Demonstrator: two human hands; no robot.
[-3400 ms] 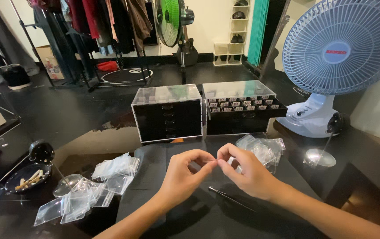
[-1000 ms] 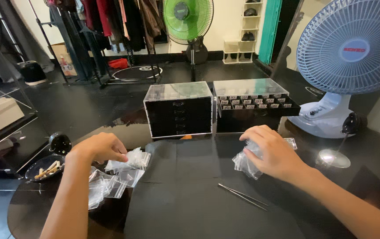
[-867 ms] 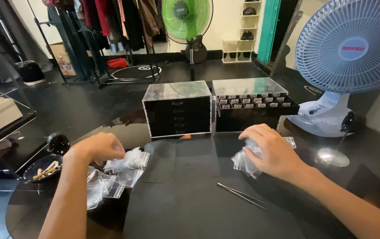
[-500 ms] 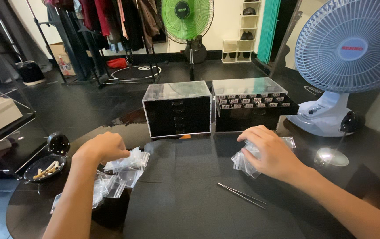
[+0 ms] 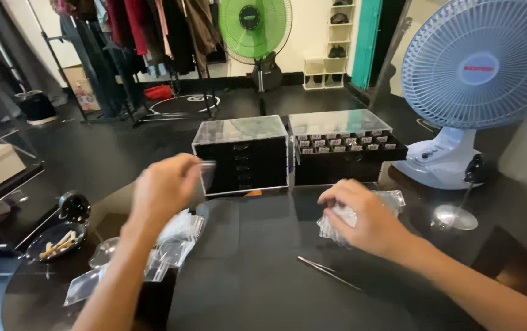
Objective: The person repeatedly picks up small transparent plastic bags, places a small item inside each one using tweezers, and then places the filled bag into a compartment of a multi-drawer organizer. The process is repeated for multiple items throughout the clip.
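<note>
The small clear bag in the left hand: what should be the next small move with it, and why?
Probably bring the small clear bag toward the middle of the table, near the right hand. The left hand holds it lifted above the left pile of bags, while the right hand rests on another pile of bags, so both hands could meet there.

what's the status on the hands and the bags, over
Left hand raised, pinching a small clear plastic bag. Right hand resting on pile of clear plastic bags. Thin metal tweezers lie nearby.

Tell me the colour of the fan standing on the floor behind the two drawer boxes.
Green: the floor fan has a green grille with a dark hub, seen clearly in the head view.
</note>
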